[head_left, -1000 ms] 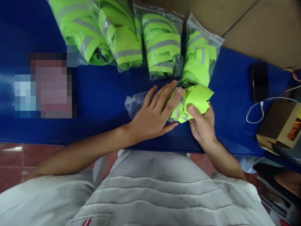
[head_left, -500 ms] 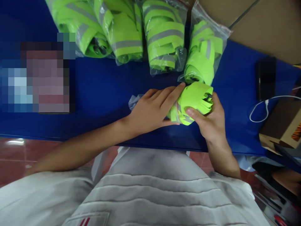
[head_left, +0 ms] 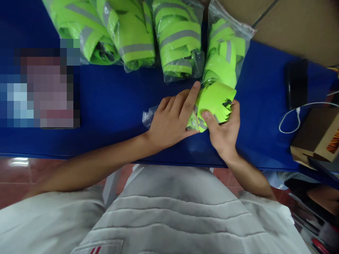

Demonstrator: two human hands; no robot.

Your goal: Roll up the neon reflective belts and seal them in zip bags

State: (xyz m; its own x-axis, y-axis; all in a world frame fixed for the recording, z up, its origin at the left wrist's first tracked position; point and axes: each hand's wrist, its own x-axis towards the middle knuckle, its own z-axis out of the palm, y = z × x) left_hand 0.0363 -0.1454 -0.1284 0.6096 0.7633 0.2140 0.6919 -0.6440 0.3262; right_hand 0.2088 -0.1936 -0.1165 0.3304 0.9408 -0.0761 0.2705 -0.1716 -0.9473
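Observation:
A roll of neon yellow-green reflective strips (head_left: 214, 100) is partly inside a clear plastic bag (head_left: 148, 117), its right end sticking out past the bag's reddish edge. My left hand (head_left: 172, 120) is closed over the bag and the roll's left part, the index finger stretched along the top and the thumb below. My right hand (head_left: 225, 132) grips the exposed end, thumb in front and fingers behind, mostly hidden. Just beyond the roll lies a filled bag of similar strips (head_left: 225, 53), close to it or touching; I cannot tell which.
More filled bags (head_left: 177, 38) line the far side of the blue table (head_left: 111, 102). Cardboard (head_left: 296, 28) lies at the far right. Toward the right are a black device (head_left: 296, 83), a white cable (head_left: 280, 123) and a brown box (head_left: 315, 137). A blurred-out patch covers the left.
My right hand and the roll's exposed end have moved slightly left and away from me. More of the bag's reddish edge shows between the hands. The view has shifted a little.

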